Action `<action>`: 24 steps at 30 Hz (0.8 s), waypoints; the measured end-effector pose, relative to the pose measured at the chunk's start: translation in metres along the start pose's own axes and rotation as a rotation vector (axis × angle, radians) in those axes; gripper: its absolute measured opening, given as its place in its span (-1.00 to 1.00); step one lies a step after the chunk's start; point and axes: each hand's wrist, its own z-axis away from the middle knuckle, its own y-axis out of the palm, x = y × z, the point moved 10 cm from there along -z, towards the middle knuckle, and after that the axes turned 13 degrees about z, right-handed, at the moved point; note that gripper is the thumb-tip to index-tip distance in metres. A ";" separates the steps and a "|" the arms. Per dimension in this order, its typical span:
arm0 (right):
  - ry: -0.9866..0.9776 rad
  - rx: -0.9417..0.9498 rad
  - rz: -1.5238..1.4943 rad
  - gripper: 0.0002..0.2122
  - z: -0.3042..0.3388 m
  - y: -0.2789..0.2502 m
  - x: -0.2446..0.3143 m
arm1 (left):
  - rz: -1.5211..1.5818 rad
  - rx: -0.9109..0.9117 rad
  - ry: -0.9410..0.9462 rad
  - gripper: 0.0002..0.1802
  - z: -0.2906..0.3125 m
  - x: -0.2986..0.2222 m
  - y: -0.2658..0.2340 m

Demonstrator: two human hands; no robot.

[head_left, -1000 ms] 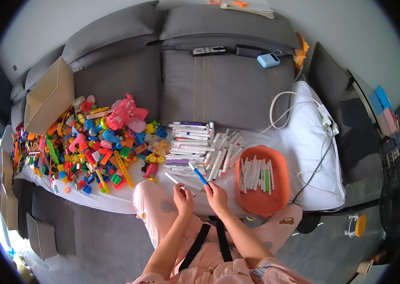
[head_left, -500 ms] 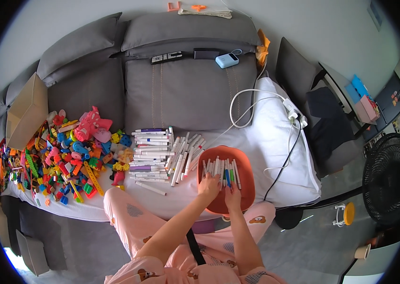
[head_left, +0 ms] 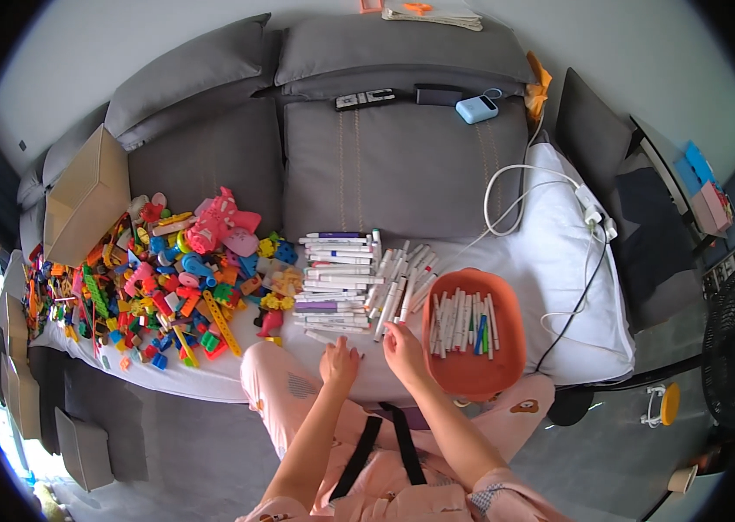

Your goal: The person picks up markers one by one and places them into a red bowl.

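Rows of white markers [head_left: 337, 285] lie stacked on the white sofa cover in front of me, with a slanted bunch of white markers [head_left: 400, 277] at their right. My left hand [head_left: 340, 365] is just below the near end of the stack, fingers apart and holding nothing I can see. Beside the near tips of the slanted bunch is my right hand [head_left: 403, 351], its fingers slightly curved and apart. To its right stands an orange basket [head_left: 507, 358]; several white markers [head_left: 454, 324] and a few with blue or green barrels lie in it, untouched by either hand.
A heap of colourful plastic toys [head_left: 159, 287] spreads at the left, below a tipped beige box [head_left: 89, 196]. Grey cushions [head_left: 402, 165] line the back. On the right, a white power strip [head_left: 589, 202] with cables lies on white bedding [head_left: 585, 304].
Both hands have left the orange basket and moved left to the near side of the marker piles. The markers in the basket stay there. The view has shifted left.
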 end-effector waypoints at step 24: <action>0.288 0.130 0.310 -0.45 0.031 0.057 -0.054 | 0.537 0.007 -0.059 -0.74 0.025 0.010 -0.016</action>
